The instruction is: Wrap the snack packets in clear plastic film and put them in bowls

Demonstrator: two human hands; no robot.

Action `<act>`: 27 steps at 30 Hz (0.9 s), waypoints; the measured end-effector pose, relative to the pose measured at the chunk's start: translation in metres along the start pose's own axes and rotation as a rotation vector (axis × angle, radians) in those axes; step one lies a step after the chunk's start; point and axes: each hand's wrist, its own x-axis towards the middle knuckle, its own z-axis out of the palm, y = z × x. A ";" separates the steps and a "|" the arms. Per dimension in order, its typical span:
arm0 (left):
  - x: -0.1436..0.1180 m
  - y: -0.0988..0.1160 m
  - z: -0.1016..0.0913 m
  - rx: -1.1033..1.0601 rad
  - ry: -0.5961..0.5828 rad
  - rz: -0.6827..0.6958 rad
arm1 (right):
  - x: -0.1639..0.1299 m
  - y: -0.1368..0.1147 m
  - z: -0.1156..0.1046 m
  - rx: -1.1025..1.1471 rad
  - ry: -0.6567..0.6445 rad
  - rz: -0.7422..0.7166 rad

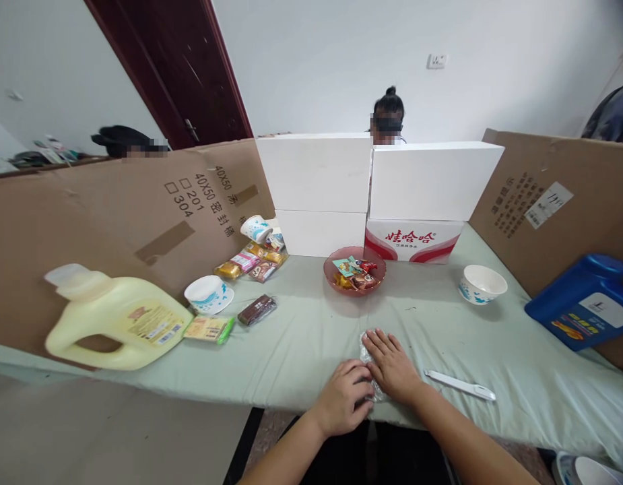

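Pressing flat, the right hand [392, 364] pins a clear wrapper [366, 350] on the near table edge. Left hand [344, 397] curls around its near end, pinching it. White tool [460, 384] lies just right.

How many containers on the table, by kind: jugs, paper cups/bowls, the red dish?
Jugs: 2, the yellow jug and the blue jug, both lying on their sides.
Paper cups/bowls: 3, white bowl, white-and-blue cup, tipped cup.
Red dish: 1, the red dish, holding snack packets.
Total: 6
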 end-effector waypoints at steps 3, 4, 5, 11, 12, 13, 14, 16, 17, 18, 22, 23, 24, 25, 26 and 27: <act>0.000 0.001 -0.001 0.008 -0.012 -0.009 | -0.012 -0.001 -0.017 0.064 0.114 -0.021; -0.001 0.001 -0.001 0.013 -0.004 -0.016 | -0.018 -0.001 -0.024 0.097 0.119 -0.057; -0.001 0.001 0.000 0.018 0.010 -0.019 | -0.025 -0.002 -0.031 0.134 0.094 -0.105; -0.002 0.003 0.002 0.037 0.088 0.079 | -0.066 -0.012 -0.047 0.270 -0.125 -0.133; -0.002 0.004 0.001 0.022 0.086 0.078 | -0.069 -0.014 -0.046 0.273 -0.117 -0.113; -0.002 0.005 0.001 0.002 0.082 0.069 | -0.072 -0.016 -0.044 0.277 -0.097 -0.094; -0.002 0.006 0.000 -0.020 0.077 0.049 | -0.073 -0.017 -0.042 0.286 -0.070 -0.075; -0.003 0.008 -0.001 -0.054 0.068 -0.001 | -0.073 -0.020 -0.038 0.322 -0.006 -0.034; -0.003 0.008 -0.001 -0.060 0.060 -0.022 | -0.072 -0.021 -0.036 0.347 0.027 -0.012; -0.003 0.007 -0.001 -0.059 0.049 -0.038 | -0.071 -0.022 -0.033 0.375 0.056 0.010; 0.001 0.002 0.005 0.008 0.032 -0.096 | -0.065 -0.020 -0.022 0.478 0.141 0.084; 0.003 0.001 0.007 0.029 0.043 -0.125 | -0.063 -0.019 -0.019 0.496 0.160 0.116; 0.006 -0.001 0.008 0.049 0.054 -0.163 | -0.061 -0.018 -0.016 0.514 0.179 0.163; 0.011 -0.002 0.009 0.068 0.060 -0.211 | -0.059 -0.016 -0.013 0.533 0.197 0.223; 0.016 -0.003 0.009 0.086 0.055 -0.264 | -0.058 -0.015 -0.010 0.559 0.213 0.286; 0.021 -0.003 0.010 0.104 0.036 -0.318 | -0.056 -0.014 -0.008 0.589 0.226 0.344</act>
